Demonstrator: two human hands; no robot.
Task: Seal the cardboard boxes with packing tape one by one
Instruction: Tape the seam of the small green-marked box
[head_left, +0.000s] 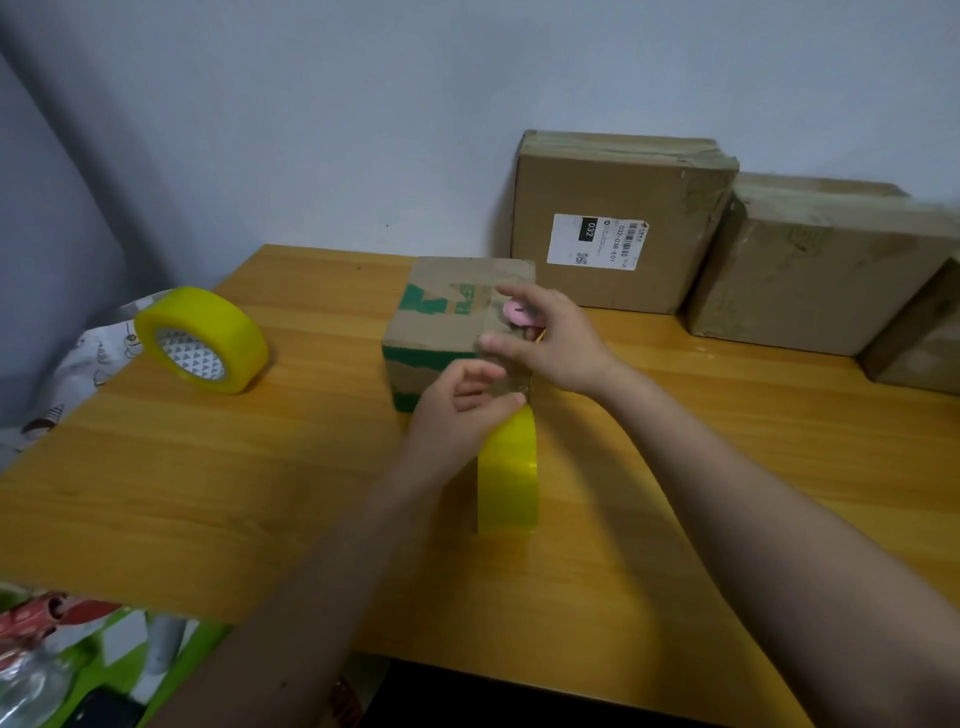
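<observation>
A small cardboard box (441, 322) with green print stands in the middle of the wooden table (208, 493). A strip of clear tape runs over its right side. My right hand (556, 348) is at the box's right top edge and pinches a small pink cutter (517, 310). My left hand (457, 415) is at the box's front right corner, its fingers curled round the tape where it leaves a yellow tape roll (508, 473). That roll stands on edge just below the hand, in front of the box.
A second yellow tape roll (202, 338) lies at the table's left edge. Three bigger taped boxes line the back right against the wall: one with a white label (618, 218), one beside it (821, 270), and a third (919, 343) cut off by the frame. Clutter lies on the floor to the left.
</observation>
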